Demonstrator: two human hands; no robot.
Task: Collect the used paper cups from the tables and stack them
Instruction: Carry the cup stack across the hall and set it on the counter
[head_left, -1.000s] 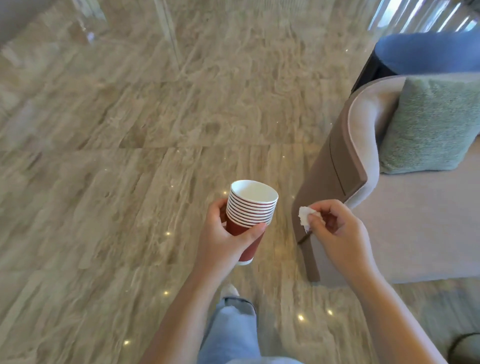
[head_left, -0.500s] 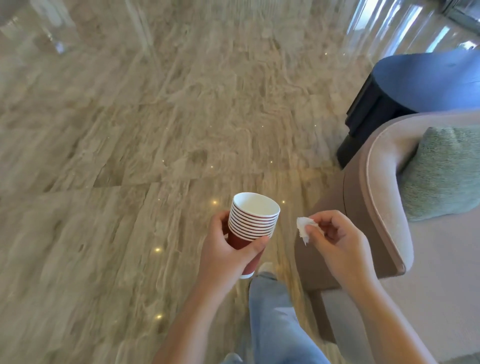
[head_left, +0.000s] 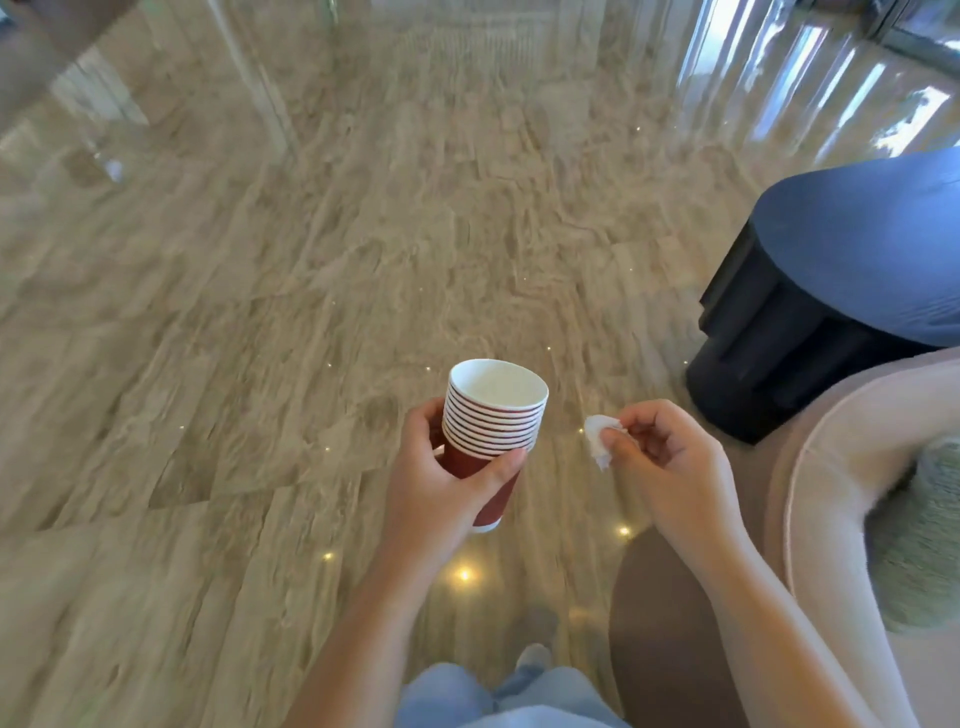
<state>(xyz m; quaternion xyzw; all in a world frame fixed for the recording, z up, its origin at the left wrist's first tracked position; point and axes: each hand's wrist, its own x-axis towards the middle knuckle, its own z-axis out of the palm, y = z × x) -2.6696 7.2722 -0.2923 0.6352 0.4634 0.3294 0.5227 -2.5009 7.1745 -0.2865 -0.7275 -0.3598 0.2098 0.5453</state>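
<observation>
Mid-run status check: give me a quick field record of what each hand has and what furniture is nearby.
left hand: left hand grips the stack of red paper cups around its side
stack: upright, many cups nested, inside of the top cup white
right hand: right hand pinches a crumpled white tissue between thumb and fingers
gap: tissue and stack apart, not touching
underfoot: marble floor
to the right: dark round table; nearer, beige armchair with green cushion
</observation>
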